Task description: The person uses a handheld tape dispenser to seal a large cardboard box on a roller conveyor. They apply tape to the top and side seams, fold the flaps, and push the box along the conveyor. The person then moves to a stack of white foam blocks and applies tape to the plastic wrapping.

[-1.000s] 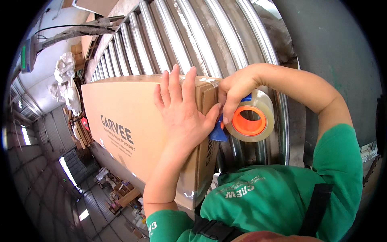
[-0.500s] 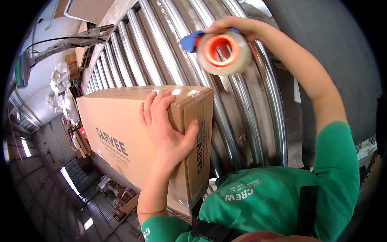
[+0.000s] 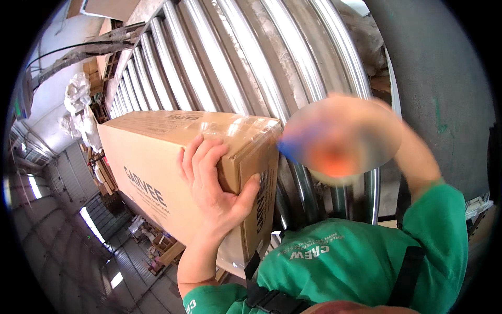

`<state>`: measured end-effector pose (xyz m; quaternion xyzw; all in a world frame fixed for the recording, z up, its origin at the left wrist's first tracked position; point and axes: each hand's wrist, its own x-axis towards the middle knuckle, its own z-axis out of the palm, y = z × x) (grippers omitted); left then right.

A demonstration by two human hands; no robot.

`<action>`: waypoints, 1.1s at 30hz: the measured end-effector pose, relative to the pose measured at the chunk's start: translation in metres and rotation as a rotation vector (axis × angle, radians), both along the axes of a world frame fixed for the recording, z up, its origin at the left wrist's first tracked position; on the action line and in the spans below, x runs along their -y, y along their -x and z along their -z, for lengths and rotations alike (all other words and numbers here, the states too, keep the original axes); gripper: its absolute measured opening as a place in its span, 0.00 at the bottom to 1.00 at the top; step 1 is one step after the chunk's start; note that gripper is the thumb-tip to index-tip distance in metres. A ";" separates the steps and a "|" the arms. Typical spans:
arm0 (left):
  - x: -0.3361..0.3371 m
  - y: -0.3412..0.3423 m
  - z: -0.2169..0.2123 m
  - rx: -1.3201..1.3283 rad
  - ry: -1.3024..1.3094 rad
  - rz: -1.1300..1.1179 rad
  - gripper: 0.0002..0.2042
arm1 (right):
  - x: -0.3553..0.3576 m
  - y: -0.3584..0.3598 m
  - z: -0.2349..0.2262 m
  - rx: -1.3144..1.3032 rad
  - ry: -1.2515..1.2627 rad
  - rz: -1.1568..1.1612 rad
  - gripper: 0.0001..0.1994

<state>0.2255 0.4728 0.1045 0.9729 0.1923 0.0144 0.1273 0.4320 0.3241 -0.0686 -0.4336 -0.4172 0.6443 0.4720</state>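
Left hand (image 3: 212, 180) rests on the near top corner of a long cardboard box (image 3: 157, 172), fingers spread over the top edge, thumb pressed on the end face; grip is wide, flat against the carton, not closed around it. The box lies on a conveyor of metal rollers (image 3: 230, 57). Clear tape (image 3: 246, 128) covers its top seam. Right hand (image 3: 345, 131) is badly blurred just beside the box end; it appears to hold an orange and blue tape dispenser (image 3: 327, 159), grip uncertain.
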 end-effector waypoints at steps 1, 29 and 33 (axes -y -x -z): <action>-0.003 -0.001 0.000 0.006 0.004 0.017 0.29 | 0.023 0.030 0.007 0.239 -0.254 0.156 0.22; -0.023 0.107 -0.018 -0.040 -0.116 0.052 0.50 | -0.109 -0.034 -0.100 -0.290 0.097 0.212 0.20; -0.020 0.120 -0.011 0.100 -0.080 0.036 0.44 | -0.187 -0.019 -0.122 -0.135 0.196 -0.069 0.15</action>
